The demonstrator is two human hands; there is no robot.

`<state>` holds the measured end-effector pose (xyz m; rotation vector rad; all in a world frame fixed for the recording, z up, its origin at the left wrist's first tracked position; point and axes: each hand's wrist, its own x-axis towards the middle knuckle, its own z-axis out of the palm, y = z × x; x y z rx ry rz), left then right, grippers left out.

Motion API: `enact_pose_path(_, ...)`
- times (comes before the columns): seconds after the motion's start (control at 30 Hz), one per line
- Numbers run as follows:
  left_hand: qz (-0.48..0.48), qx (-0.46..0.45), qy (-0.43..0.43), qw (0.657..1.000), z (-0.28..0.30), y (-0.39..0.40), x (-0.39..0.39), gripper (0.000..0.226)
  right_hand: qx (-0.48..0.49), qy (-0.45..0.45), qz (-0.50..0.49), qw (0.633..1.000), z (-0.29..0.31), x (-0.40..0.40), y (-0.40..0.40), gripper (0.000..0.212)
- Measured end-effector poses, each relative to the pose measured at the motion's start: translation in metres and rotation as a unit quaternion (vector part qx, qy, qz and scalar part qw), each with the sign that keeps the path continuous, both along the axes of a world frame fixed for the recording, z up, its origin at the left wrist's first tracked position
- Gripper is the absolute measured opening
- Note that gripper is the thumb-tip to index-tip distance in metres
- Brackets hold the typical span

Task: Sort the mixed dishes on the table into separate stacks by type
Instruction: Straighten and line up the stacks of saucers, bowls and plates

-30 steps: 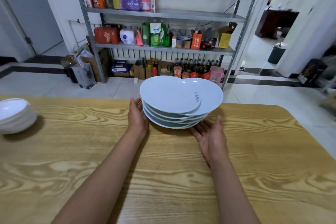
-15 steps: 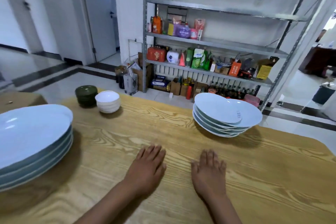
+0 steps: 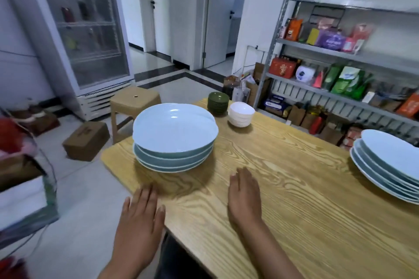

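A stack of large pale blue deep plates (image 3: pixel 174 137) stands near the left end of the wooden table (image 3: pixel 306 199). A second stack of pale blue plates (image 3: pixel 390 165) sits at the right edge of view. At the far corner are a stack of dark green bowls (image 3: pixel 218 103) and a stack of white bowls (image 3: pixel 241 113). My left hand (image 3: pixel 140 215) hovers flat over the table's left edge, fingers apart, holding nothing. My right hand (image 3: pixel 244 195) lies flat over the table, empty, just right of the near blue stack.
A tan plastic stool (image 3: pixel 133 102) and a cardboard box (image 3: pixel 87 140) stand on the floor left of the table. A glass-door fridge (image 3: pixel 86 29) is at the back left. A metal shelf rack (image 3: pixel 340 59) with packaged goods runs behind the table.
My hands let go of the right plate stack and drew back. The view swung left, bringing the left blue stack and the bowl stacks toward the centre. Both hands now face the left stack.
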<state>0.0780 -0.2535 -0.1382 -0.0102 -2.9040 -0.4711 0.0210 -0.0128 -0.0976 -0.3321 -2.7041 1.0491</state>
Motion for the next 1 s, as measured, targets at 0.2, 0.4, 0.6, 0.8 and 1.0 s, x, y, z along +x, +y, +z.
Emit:
enact_pose_path(0.2,0.109,0.243,0.012,0.964,0.032,-0.063,-0.053,0.071,-0.431,0.009,0.005,0.902,0.023,-0.058,-0.065,0.051)
enact_pose_path(0.4,0.064,0.610,-0.052,0.788,0.085,-0.068,-0.125,0.064,-0.524,0.020,0.016,0.851,0.031,-0.081,-0.076,0.046)
enact_pose_path(0.6,0.024,0.669,-0.048,0.742,0.082,-0.062,-0.148,0.074,-0.564,0.026,0.023,0.825,0.039,-0.084,-0.078,0.041)
enact_pose_path(0.8,0.013,0.691,-0.019,0.723,0.070,-0.045,-0.130,0.049,-0.613,0.024,0.046,0.789,0.039,-0.070,-0.077,0.045)
enact_pose_path(1.0,0.009,0.684,-0.004,0.730,0.063,-0.011,-0.106,0.040,-0.554,0.007,0.037,0.832,0.033,-0.043,-0.041,0.050)
